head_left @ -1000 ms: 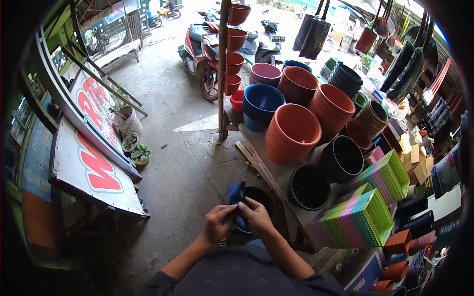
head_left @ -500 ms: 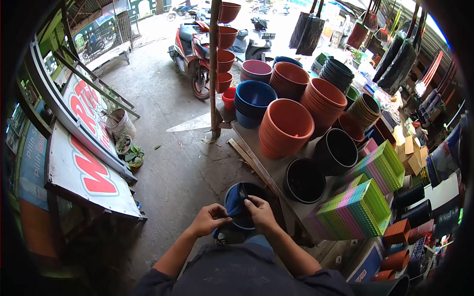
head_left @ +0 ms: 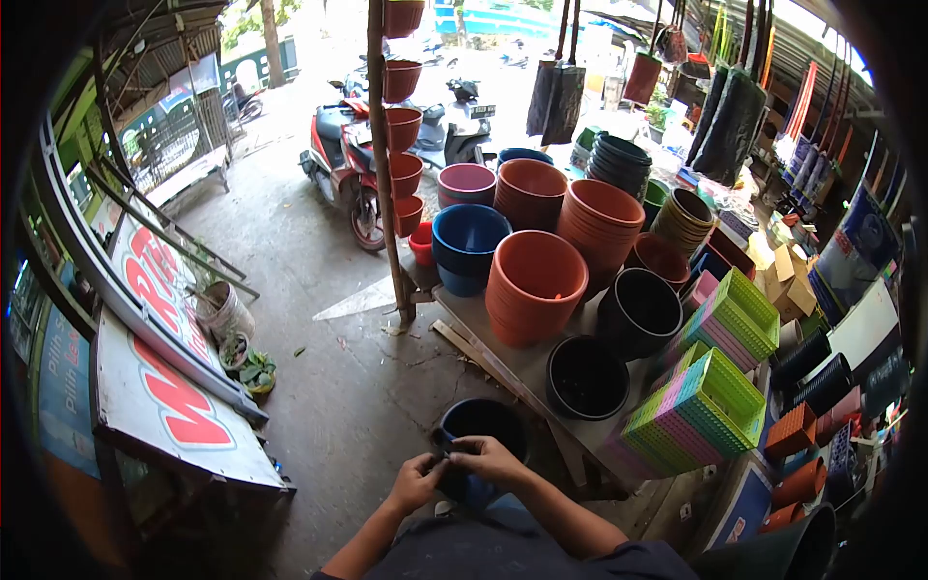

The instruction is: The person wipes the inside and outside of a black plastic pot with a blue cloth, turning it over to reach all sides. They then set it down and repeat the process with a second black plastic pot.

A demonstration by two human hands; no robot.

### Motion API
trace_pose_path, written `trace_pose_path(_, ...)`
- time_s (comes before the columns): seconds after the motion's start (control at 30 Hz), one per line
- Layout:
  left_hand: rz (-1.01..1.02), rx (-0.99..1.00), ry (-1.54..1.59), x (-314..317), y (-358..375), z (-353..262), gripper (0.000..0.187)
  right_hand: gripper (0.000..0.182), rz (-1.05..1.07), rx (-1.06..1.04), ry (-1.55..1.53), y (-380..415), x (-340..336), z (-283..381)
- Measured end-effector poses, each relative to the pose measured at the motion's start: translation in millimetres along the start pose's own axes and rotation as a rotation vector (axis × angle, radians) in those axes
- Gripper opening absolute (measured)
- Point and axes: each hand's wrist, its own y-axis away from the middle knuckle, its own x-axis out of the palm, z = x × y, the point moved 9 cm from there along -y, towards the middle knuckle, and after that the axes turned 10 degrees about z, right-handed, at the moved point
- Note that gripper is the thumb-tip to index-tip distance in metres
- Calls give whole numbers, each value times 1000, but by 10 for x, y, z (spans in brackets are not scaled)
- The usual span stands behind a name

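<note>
My left hand (head_left: pixel 416 481) and my right hand (head_left: pixel 491 460) meet low in the head view, fingertips pinched close together. Something small and dark shows at the fingertips, too little of it to name. Just beyond the hands is a dark round bucket (head_left: pixel 517 425) with a black inside, low in front of my body. A blue surface (head_left: pixel 478 491) shows below the right hand; whether it belongs to the bucket cannot be told. Both hands are closed, and what lies between the fingers is mostly hidden.
To the right, a table (head_left: pixel 527 372) bears stacked orange pots (head_left: pixel 537 290), blue pots (head_left: pixel 471 237), black pots (head_left: pixel 587 377) and coloured baskets (head_left: pixel 691 411). A wooden post (head_left: pixel 385 164) stands ahead. A lettered white sign board (head_left: pixel 145 406) is at left, a red motorbike (head_left: pixel 338 164) beyond.
The hands have moved closer together and lower, off the bucket's opening. The dark and blue piece seen between them earlier is now mostly hidden. My view has tilted up.
</note>
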Motion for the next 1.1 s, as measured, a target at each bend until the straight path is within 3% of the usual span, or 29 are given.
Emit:
trace_pose_path(0.03, 8, 7, -7, -90, 0, -26, 24, 35, -8, -11, 1, -27, -157, 9)
trace_pose_path(0.1, 28, 32, -369, -214, 49, -136, 22, 34, 228, 158, 589, -11, -209, -22)
trace_pose_path(0.13, 35, 32, -372, -350, 78, -180, 22, 33, 208, 270, 932, 16, -292, 124)
trace_pose_path(0.17, 46, 128, -636, -465, 97, -373, 23, 37, 167, 350, 1113, 15, -401, 234)
trace_pose_path(0.2, 57, 227, -899, -475, 98, -575, 28, 39, -77, 109, 1222, 39, -410, 634)
trace_pose_path(0.23, 63, 225, -898, -416, 88, -800, 28, 41, -325, -136, 1311, 173, -363, 982)
trace_pose_path(0.27, -384, 525, -1132, -417, 327, -1464, 31, 41, -326, -131, 1307, 200, -324, 973)
trace_pose_path(0.3, -857, 829, -1324, -338, 707, -1854, 35, 41, -511, -521, 1421, 402, -140, 1241)
trace_pose_path(0.33, -853, 829, -1327, -404, 645, -1717, 35, 42, -696, -924, 1497, 688, 69, 1368)
trace_pose_path(0.37, -488, 649, -1283, -481, 275, -1281, 39, 42, -697, -920, 1493, 635, -25, 1160)
trace_pose_path(0.4, -137, 463, -1206, -472, 35, -804, 43, 41, -349, -538, 1654, 212, -208, 583)
trace_pose_path(0.43, 252, -116, -1409, -490, -69, -81, 43, 41, 9, -143, 1744, 31, -334, -49)
trace_pose_path(0.47, 324, -285, -1151, -566, -63, 451, 41, 39, 99, 168, 1490, 138, -463, -360)
trace_pose_path(0.5, 339, -124, -946, -632, -95, 898, 40, 38, 170, 443, 1223, 238, -550, -614)
trace_pose_path(0.57, 255, -141, -990, -569, -67, 844, 36, 37, 166, 211, 1159, 199, -473, -808)
trace_pose_path(0.6, 148, -102, -868, -587, -32, 859, 32, 37, 176, 220, 1159, 220, -425, -847)
trace_pose_path(0.67, -42, 3, -721, -659, 3, 693, 23, 37, -121, 231, 823, 247, -475, -661)
trace_pose_path(0.7, -37, 13, -725, -635, -32, 680, 23, 37, -132, 226, 824, 239, -493, -598)
trace_pose_path(0.77, -265, 111, -649, -771, 24, 578, 21, 38, -65, 174, 343, 212, -435, -593)
trace_pose_path(0.8, -261, 112, -649, -710, 21, 494, 21, 38, -70, 174, 341, 221, -430, -540)
trace_pose_path(0.87, -428, 69, -527, -721, 106, 213, 25, 32, 151, 79, 180, 225, -173, -376)
trace_pose_path(0.9, -426, 67, -524, -680, 101, 110, 25, 32, 149, 83, 180, 249, -131, -287)
trace_pose_path(0.97, -450, 116, -371, -664, 88, -52, 26, 28, 376, -252, 496, 359, 277, 214)
trace_pose_path(1.03, -342, 147, -266, -600, 3, -88, 26, 28, 363, -225, 401, 371, 369, 365)
trace_pose_path(1.1, -232, 173, -163, -511, -28, -186, 25, 31, 315, -234, 755, 337, 387, 405)
